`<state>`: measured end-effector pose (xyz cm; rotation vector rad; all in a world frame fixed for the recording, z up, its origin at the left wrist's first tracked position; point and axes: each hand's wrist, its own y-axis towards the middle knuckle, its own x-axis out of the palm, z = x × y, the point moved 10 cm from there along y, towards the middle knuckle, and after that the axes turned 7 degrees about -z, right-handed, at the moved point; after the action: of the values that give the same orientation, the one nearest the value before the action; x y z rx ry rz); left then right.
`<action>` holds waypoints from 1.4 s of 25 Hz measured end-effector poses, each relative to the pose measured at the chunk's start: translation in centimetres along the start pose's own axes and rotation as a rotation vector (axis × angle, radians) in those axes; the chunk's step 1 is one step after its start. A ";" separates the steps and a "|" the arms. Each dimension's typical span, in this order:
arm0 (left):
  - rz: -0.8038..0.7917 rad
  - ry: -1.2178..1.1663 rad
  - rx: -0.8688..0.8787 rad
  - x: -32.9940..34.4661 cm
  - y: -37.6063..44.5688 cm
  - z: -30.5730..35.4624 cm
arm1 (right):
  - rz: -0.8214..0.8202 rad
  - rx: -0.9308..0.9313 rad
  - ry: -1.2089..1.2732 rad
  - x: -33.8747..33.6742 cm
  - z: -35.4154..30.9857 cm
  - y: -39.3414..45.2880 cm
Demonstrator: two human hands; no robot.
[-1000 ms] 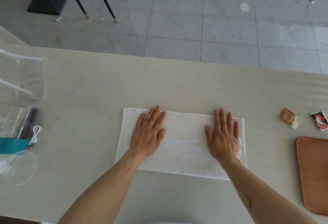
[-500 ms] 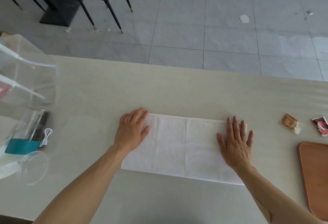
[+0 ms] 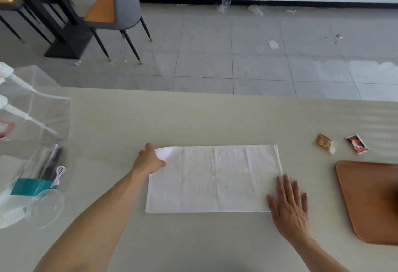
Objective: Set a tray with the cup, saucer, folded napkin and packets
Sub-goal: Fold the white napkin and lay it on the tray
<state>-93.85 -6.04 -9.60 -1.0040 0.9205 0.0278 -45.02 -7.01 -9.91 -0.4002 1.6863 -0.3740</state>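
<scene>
From the head view, a white napkin (image 3: 213,178) lies flat on the pale desk (image 3: 193,116), folded into a long rectangle with crease lines across it, near the middle of the desk and closer to the near edge than the far one.

The left hand (image 3: 148,160) is at the napkin's far left corner. Its fingers are curled around that corner, and the cloth there is lifted and curling over, so the hand grips the napkin. The forearm runs down toward the near left corner of the view.

The right hand (image 3: 288,203) lies flat with its fingers straight and slightly spread, palm down on the desk at the napkin's near right corner. Its thumb side touches or overlaps the napkin's right edge; the rest of the hand is on the bare desk just beside it.

A wooden tray (image 3: 366,196) sits at the right edge of the desk, partly cut off by the frame. Beyond it, toward the far edge, lie two packets, well apart from the napkin: a brown packet (image 3: 324,143) and a red and white packet (image 3: 357,143), just beside each other.

At the left edge of the desk stands a clear plastic container (image 3: 34,116), with a teal box (image 3: 30,186) and a white cable (image 3: 58,176) near it.
</scene>
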 end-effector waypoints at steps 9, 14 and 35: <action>0.012 -0.550 0.039 3.5 -6.0 -4.8 | -0.020 0.003 -0.025 -0.4 2.7 -0.1; 0.235 -0.474 0.209 1.2 -10.1 -2.3 | 0.003 -0.021 -0.036 -0.8 6.3 -0.4; -0.153 -0.527 0.323 15.5 -16.4 26.6 | 0.072 -0.177 -0.057 -2.2 9.4 0.6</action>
<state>-59.95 -1.72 -2.88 -0.7107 0.3487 0.0132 -35.41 -5.67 -9.65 -0.4743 1.6785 -0.1589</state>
